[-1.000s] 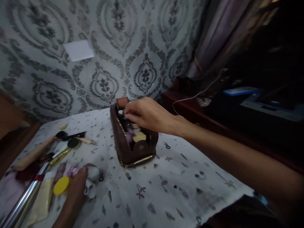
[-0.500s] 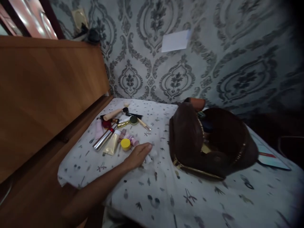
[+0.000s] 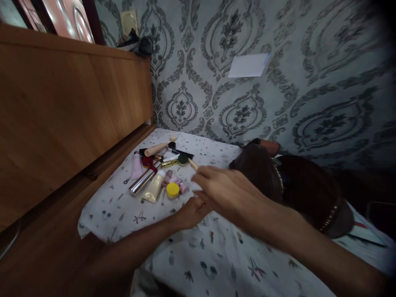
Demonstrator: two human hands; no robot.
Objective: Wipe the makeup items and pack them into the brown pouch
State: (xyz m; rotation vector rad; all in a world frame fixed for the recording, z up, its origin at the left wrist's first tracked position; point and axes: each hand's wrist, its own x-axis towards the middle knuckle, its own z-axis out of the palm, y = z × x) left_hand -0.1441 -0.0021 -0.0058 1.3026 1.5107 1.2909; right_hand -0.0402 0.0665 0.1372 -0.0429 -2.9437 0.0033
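The right hand point(image 3: 227, 187), shown inside the bag one second earlier, is now brought across to the left hand point(image 3: 190, 212) above a patterned cloth point(image 3: 185, 247). The fingers of both are gathered close together, the right above the left. The work in hand, it is judged, is thereby moved from the mouth of the bag to a spot shared by both hands.

The right hand's grip is narrow, its fingers bent; the left hand's fingers are curled in. A pale patch point(image 3: 196, 187) is seen at the right fingertips, but whether anything is held by either hand cannot be told through the blur.

The brown bag point(image 3: 258, 169) is left open beyond the right forearm, its gold zip parted. Near the hands, a yellow-lidded jar point(image 3: 172, 189) is set beside a cream tube point(image 3: 154, 187), with a silver tube point(image 3: 144, 181) laid on its far side. Behind them, a dark-lidded jar point(image 3: 182, 159) is seen near a wooden stick point(image 3: 193, 164), which is partly hidden by the right hand.
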